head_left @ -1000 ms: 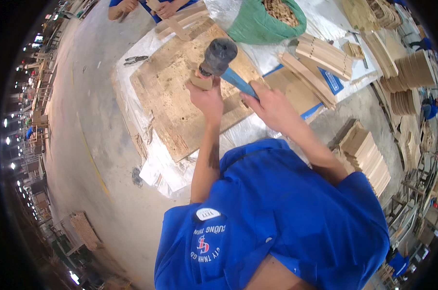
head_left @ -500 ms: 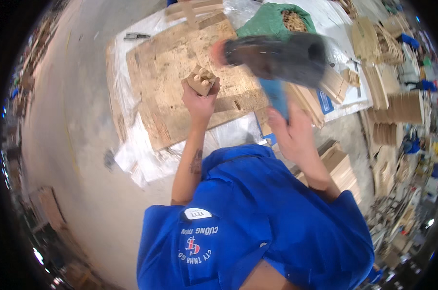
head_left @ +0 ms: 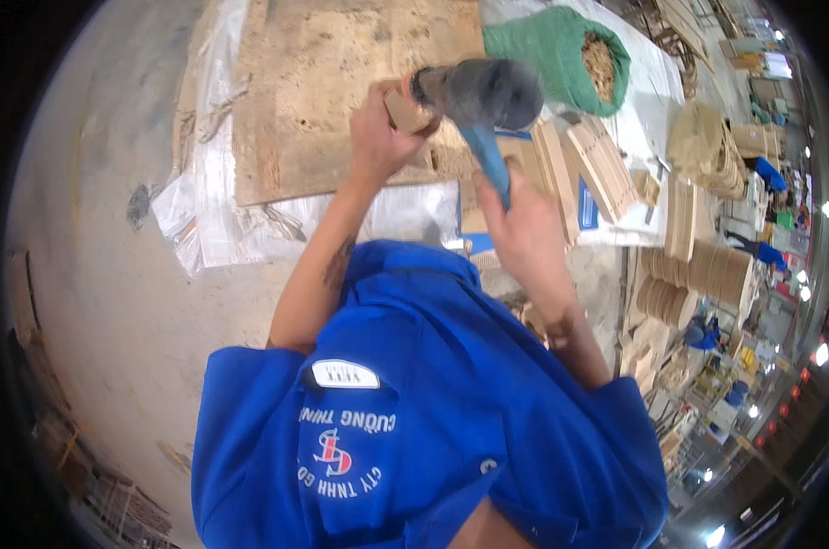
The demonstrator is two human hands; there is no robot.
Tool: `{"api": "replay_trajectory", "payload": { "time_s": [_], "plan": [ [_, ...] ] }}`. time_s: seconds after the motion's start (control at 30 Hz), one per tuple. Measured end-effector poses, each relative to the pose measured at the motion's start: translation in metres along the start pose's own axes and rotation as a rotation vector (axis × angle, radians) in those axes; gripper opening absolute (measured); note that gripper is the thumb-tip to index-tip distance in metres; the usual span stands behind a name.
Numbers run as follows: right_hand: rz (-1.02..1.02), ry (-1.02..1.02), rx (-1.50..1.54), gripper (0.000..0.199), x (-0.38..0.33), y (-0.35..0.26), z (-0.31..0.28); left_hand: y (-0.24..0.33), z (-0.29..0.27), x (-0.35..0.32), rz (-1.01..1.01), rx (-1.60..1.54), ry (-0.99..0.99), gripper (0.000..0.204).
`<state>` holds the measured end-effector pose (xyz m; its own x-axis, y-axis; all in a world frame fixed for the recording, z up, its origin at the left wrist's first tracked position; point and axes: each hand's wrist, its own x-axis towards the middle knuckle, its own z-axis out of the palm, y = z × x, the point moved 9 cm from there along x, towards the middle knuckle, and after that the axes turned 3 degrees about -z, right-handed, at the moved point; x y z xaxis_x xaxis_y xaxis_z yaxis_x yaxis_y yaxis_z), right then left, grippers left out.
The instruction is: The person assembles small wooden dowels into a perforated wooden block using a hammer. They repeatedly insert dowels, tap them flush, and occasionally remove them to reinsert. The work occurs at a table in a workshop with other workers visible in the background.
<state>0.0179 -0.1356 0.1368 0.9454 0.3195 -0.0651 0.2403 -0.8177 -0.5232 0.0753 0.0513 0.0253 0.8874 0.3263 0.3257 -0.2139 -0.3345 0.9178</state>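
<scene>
A wooden block is gripped upright in my left hand, its fingers wrapped round the sides. My right hand is closed round the blue handle of a mallet with a bulky black head. The mallet's orange-rimmed face is at the block's top end, close beside the left fingers. Its head hides most of that end, so I cannot see the dowels there or tell whether the face touches them. Beneath both hands lies a worn wooden board.
Right of the board a green sack holds many small wooden pieces. Drilled wooden rails lie nearby, over a blue item. White plastic sheeting sticks out under the board. Stacked wooden parts stand farther right.
The mallet has swung down and left, from above the right side to the block's top end. The dowel ends seen earlier are covered now. The whole view has also shifted.
</scene>
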Motion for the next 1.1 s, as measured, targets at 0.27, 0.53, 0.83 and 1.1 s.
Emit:
{"api": "replay_trajectory", "payload": {
  "time_s": [0.27,0.53,0.83,1.1],
  "plan": [
    [0.125,-0.012,0.046,0.018,-0.013,0.016,0.006,-0.007,0.001,-0.002,-0.025,0.088,0.000,0.058],
    [-0.190,0.262,0.285,0.019,-0.028,-0.003,-0.023,0.000,0.013,-0.004,0.100,-0.122,-0.019,0.058],
    [0.033,0.223,0.295,0.018,-0.021,0.022,-0.007,-0.008,0.017,-0.003,0.088,0.069,0.002,0.057],
    [-0.056,0.258,0.269,0.021,-0.043,0.049,0.004,-0.005,0.009,-0.013,0.190,0.001,0.048,0.059]
  ]
}}
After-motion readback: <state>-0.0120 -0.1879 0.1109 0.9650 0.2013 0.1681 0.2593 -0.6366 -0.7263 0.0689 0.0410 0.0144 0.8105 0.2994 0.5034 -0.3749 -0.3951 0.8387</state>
